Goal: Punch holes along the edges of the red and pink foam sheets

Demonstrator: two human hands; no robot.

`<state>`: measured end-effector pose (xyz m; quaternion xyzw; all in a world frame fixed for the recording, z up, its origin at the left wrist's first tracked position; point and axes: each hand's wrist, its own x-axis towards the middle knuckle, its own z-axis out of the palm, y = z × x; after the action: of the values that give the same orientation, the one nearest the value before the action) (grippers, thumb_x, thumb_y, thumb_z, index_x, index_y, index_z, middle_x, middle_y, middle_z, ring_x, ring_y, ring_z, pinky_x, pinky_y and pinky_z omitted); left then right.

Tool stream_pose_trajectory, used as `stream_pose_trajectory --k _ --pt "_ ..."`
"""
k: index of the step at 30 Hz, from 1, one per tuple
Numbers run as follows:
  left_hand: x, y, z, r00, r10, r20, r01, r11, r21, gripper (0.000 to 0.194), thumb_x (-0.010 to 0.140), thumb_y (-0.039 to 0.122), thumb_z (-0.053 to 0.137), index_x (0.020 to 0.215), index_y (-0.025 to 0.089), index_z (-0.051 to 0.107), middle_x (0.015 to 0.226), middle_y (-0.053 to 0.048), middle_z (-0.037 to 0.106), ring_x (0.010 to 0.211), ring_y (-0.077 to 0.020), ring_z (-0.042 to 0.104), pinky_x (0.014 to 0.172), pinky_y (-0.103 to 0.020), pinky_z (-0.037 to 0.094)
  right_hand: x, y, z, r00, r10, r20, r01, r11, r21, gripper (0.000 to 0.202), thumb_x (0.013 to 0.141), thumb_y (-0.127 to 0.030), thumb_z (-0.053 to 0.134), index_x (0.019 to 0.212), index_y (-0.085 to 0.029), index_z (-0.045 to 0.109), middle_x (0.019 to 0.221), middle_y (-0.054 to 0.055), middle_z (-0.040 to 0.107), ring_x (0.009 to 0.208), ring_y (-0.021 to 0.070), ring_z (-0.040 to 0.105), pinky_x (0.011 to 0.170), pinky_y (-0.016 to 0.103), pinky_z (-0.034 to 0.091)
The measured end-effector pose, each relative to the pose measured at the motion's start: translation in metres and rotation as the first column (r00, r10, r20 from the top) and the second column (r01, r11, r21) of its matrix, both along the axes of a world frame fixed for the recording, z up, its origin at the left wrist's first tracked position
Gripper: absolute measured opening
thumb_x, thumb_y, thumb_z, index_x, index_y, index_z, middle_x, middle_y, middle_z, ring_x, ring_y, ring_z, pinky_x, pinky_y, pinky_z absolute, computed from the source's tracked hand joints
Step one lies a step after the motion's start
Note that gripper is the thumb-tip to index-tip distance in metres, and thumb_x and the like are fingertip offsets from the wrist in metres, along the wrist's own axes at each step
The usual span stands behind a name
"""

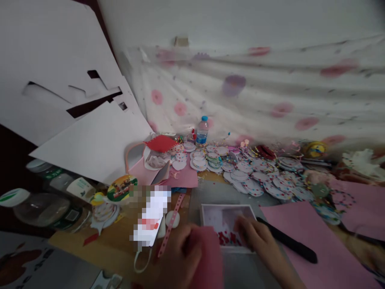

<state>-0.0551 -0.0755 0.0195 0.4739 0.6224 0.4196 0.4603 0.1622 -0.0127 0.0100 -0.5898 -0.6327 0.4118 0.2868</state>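
My left hand (183, 253) is closed on a folded piece of pink-red paper (207, 257) at the bottom centre. Just right of the paper, my right hand (254, 233) reaches over the right side of a shallow white-rimmed box (203, 224). Small red pieces (227, 238) lie in the lower part of that box. The fingers of my right hand are bent and blurred, and I cannot make out whether anything is between them. A black bar-shaped object (290, 241) lies to the right, partly on a pink sheet (303, 224).
Many round white beaded pieces (239, 175) are heaped along the back by a water bottle (202, 130). A phone (153, 216) and a pink dotted strip (172, 224) lie left of centre. Large plastic bottles (45, 208) and white boards (87, 140) fill the left.
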Motion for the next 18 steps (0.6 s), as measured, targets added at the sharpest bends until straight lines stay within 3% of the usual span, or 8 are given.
stream_pose_trajectory --k 3,6,8,13,18 --pt "0.029 0.009 0.019 0.925 -0.208 -0.319 0.235 0.971 0.048 0.019 0.084 0.033 0.049 0.085 0.022 0.065 0.083 -0.006 0.068 0.078 -0.0213 0.060 0.068 -0.026 0.042 -0.002 -0.010 0.001 1.000 -0.029 -0.005 0.028 0.988 -0.150 0.053 0.080 -0.065 0.036 0.060 -0.020 0.057 0.057 0.002 0.054 0.054 0.0173 0.051 0.050 0.025 0.039" --pt "0.037 0.014 0.024 0.827 -0.266 -0.495 0.316 0.948 0.020 0.020 0.087 0.030 0.046 0.081 0.022 0.063 0.070 -0.004 0.066 0.065 -0.0185 0.059 0.058 -0.025 0.036 -0.006 -0.021 0.005 0.993 -0.118 -0.028 0.107 0.960 -0.259 0.050 0.078 -0.066 0.038 0.067 -0.021 0.060 0.066 0.003 0.060 0.060 0.0187 0.055 0.051 0.025 0.043" --pt "0.034 0.016 0.018 0.815 -0.228 -0.532 0.290 0.956 0.034 0.021 0.088 0.031 0.045 0.080 0.023 0.062 0.065 -0.002 0.063 0.059 -0.0169 0.057 0.054 -0.024 0.033 -0.007 -0.024 0.004 0.991 -0.092 -0.099 0.060 0.955 -0.289 0.050 0.078 -0.066 0.038 0.066 -0.021 0.057 0.065 0.002 0.057 0.059 0.0174 0.053 0.051 0.025 0.043" --pt "0.023 0.018 0.003 0.827 -0.170 -0.535 0.243 0.968 0.068 0.024 0.088 0.034 0.044 0.075 0.022 0.061 0.061 -0.001 0.060 0.057 -0.0160 0.055 0.053 -0.024 0.031 -0.009 -0.018 -0.005 0.950 0.145 -0.275 -0.220 0.939 -0.264 0.046 0.076 -0.060 0.049 0.055 -0.020 0.042 0.053 -0.005 0.032 0.047 0.0101 0.032 0.042 0.021 0.027" --pt "0.021 0.016 0.004 0.809 -0.259 -0.529 0.332 0.942 0.046 0.026 0.087 0.032 0.045 0.069 0.021 0.061 0.058 -0.001 0.059 0.056 -0.0155 0.053 0.053 -0.026 0.027 -0.007 -0.021 -0.004 0.925 0.124 -0.360 -0.260 0.897 -0.357 0.042 0.076 -0.054 0.053 0.056 -0.019 0.041 0.057 -0.004 0.031 0.051 0.0099 0.029 0.045 0.021 0.024"
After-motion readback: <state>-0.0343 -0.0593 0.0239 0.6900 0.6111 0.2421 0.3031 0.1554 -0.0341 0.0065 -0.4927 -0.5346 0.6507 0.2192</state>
